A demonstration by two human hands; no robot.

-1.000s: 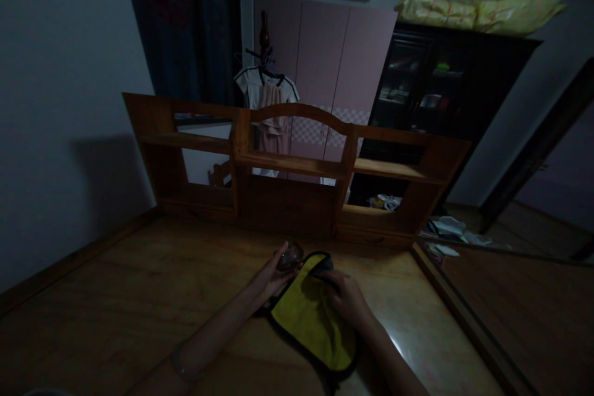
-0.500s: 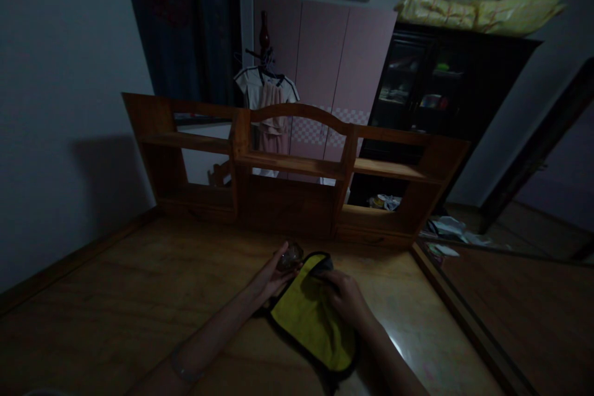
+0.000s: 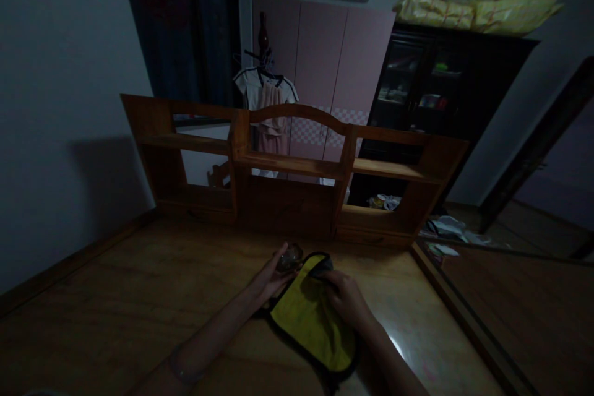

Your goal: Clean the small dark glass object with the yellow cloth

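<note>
My left hand (image 3: pixel 271 276) is closed around a small, round, shiny brownish object (image 3: pixel 291 258), glass-like and see-through in part; the dim light hides its exact kind. Just to the right, my right hand (image 3: pixel 346 297) grips a yellow cloth (image 3: pixel 312 315) with a black edge and a grey reverse side. Its upper corner is folded over at my right fingers, showing the grey. The cloth hangs down between my forearms, its left edge close beside my left hand. Some of my right fingertips are hidden in the fold.
Beneath my hands spreads a wooden bed board (image 3: pixel 185 297). A wooden headboard with open shelves (image 3: pixel 292 164) stands across its far end. A wall (image 3: pixel 69 105) rises at the left, and a wooden side rail (image 3: pixel 457 306) runs along the right. Beyond are a pink wardrobe (image 3: pixel 320 55) and a dark cabinet (image 3: pixel 457 86).
</note>
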